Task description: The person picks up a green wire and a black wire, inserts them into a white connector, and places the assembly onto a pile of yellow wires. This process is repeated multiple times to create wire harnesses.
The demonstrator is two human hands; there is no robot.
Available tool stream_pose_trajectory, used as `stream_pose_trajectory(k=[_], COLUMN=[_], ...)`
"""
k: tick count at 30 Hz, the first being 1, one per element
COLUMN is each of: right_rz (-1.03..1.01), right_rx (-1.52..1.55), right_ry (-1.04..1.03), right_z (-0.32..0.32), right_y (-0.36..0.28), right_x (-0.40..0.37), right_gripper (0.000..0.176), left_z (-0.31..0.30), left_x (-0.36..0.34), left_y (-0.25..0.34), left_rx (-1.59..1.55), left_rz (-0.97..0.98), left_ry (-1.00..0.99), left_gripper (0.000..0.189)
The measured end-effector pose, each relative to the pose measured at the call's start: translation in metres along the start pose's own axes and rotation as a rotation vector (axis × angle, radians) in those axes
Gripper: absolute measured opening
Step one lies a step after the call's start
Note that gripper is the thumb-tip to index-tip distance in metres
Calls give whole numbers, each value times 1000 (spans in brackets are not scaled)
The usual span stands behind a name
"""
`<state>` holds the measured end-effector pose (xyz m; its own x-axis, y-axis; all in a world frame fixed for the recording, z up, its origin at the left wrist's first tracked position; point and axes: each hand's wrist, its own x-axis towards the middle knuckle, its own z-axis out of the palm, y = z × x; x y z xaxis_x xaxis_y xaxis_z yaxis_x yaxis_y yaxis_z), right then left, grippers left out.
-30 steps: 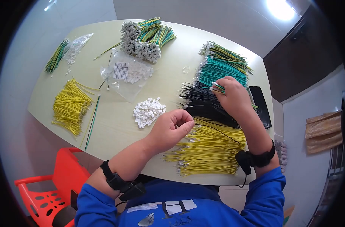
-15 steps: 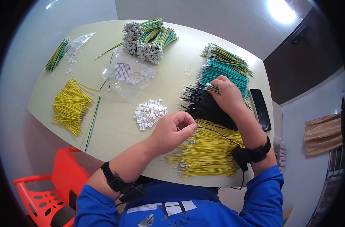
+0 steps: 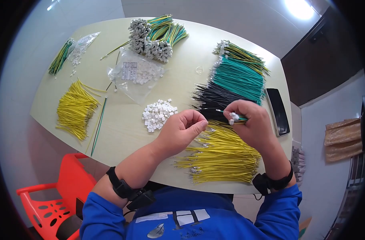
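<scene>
My right hand (image 3: pixel 250 122) is closed around a few green and yellow wires (image 3: pixel 241 119) with white connectors (image 3: pixel 233 117) on their ends. A metal-tipped wire end (image 3: pixel 219 111) juts left from its fingertips, over the black wires (image 3: pixel 216 96). To its left, my left hand (image 3: pixel 184 129) is pinched, thumb against forefinger; whatever it holds is hidden. It hovers beside a pile of small white connector housings (image 3: pixel 159 115). Just below both hands lie the yellow wires with metal terminals (image 3: pixel 222 154). Behind the right hand are green wires (image 3: pixel 238 80).
A bundle of finished wires with white connectors (image 3: pixel 154 40) and a labelled plastic bag of housings (image 3: pixel 136 76) lie at the back. More yellow wires (image 3: pixel 76 110) are at left. A black case (image 3: pixel 277 112) sits at the right edge. A red chair (image 3: pixel 66 188) stands at lower left.
My right hand has drawn back from the green wires toward me, near the black and yellow ones, and turned so its white connectors show. My left hand stays pinched in nearly the same place.
</scene>
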<state>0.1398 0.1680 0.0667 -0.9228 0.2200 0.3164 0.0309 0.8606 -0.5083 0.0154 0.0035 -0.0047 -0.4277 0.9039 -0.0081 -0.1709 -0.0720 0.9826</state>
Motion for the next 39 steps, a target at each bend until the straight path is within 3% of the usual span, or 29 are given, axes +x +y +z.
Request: stream_pose_trajectory(k=[7,12,15,24,27,39], right_rz=[141,75,104,81,105,116], right_rx=[169,170,144,144,136,210], right_ry=[-35,23,-6,45,16,-31], right_z=[16,21,21,26,27,28], right_y=[-11,-10,-9,-12,-12,-10], right_x=[-20,-21,-21,-21,-21,-23], right_gripper=[5,5,14,8,7,5], left_z=[0,1,0,-1,-1,-2], left_x=[-1,-1,-1,-1,0,-4], left_y=[3,3,4,2,-9,-1], left_rx=[-59,-43,-57,-17,47,92], left_rz=[-26,-31,-54,-35,50,9], left_ry=[-29,-22,-28,-56,-54,-97], left_gripper=[12,12,12,10,9,10])
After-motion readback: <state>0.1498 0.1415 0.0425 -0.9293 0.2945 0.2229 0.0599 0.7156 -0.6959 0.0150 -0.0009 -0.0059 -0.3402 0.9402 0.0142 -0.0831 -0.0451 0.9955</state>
